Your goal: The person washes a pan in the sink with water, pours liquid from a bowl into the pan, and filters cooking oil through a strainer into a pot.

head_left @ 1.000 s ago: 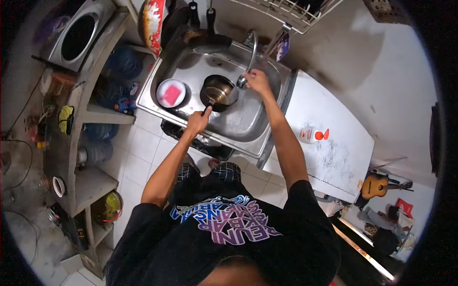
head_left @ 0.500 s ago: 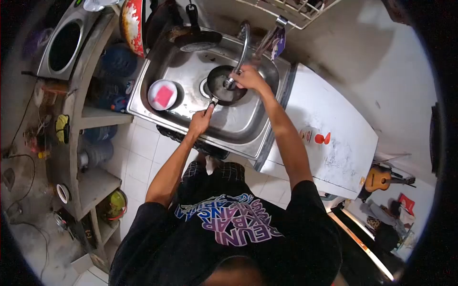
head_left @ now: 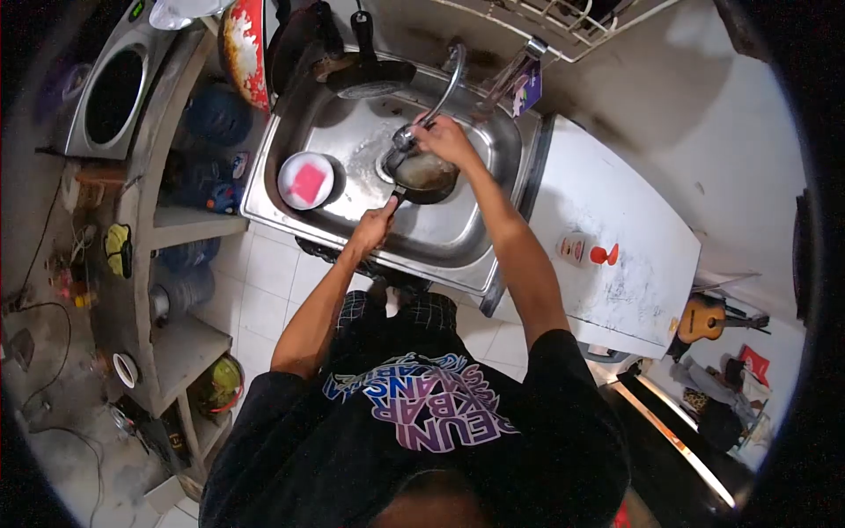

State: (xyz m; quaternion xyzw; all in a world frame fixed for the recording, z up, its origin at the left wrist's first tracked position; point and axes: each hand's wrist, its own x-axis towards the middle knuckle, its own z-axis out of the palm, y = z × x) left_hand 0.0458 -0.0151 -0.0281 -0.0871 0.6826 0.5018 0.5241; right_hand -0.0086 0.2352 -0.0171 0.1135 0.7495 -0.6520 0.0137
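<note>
My left hand (head_left: 375,227) is closed around the handle of a small dark frying pan (head_left: 427,179), which is tilted inside the steel sink (head_left: 449,231). My right hand (head_left: 443,141) grips the end of the curved faucet (head_left: 455,77), above the pan's far edge. Water runs into the sink just left of the pan and splashes on the sink floor. A white bowl (head_left: 286,187) with a pink sponge (head_left: 306,182) in it sits at the sink's left side.
Dark pans (head_left: 374,77) and a red-and-white wok (head_left: 245,55) stand behind the sink. To the right, a bottle with an orange pump (head_left: 601,255) is on a white surface (head_left: 629,202). A wire rack (head_left: 563,26) hangs above. Shelves (head_left: 189,231) with water jugs are at left.
My right hand has swung the faucet end leftward, so water now falls beside the pan. The pan has tipped over to one side in my left hand. The view has shifted slightly.
</note>
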